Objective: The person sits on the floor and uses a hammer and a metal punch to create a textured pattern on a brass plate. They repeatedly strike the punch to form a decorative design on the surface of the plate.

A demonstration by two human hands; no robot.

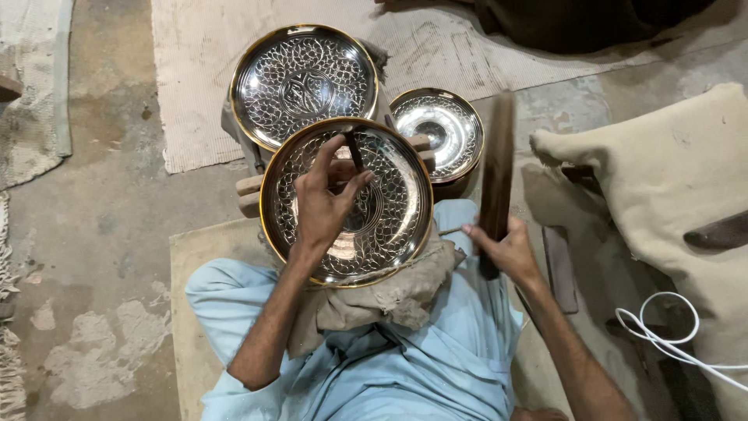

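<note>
Head cam, looking down at lap. Person seated on floor point(101, 234), light blue clothing.

L hand point(323, 204): grip closed on thin dark punch point(354, 150), pinched betw. thumb + fingers; tool stands roughly upright, tip on face of engraved metal plate point(347, 201). Palm and wrist rest over plate's lower-left area.

Plate: round, silver-coloured w/ gold rim, dense pattern over surface. Sits tilted on wad of grey-brown cloth point(389, 292) in lap, approx. centre frame.

R hand point(506, 248): grip closed around lower end of dark wooden mallet point(497, 168). Mallet raised, near vertical, motion-blurred, well apart from punch, to right of plate.

Surroundings:
- 2nd engraved plate point(304, 84), similar pattern, behind and touching/overlapped by worked plate.
- Smaller plain shiny dish point(438, 129) just right of that; lower-left edge hidden by worked plate.
- Wooden block point(249, 195) pokes out from under plate at left.
- Pale woven mat point(202, 93) under rear plates.
- Beige sack point(670, 179) at right; white cable point(662, 335) looped near it.
- Flat dark bar point(559, 269) on floor just right of R hand.

Punch tip contact point: partly hidden by fingers, exact spot unclear.
</note>
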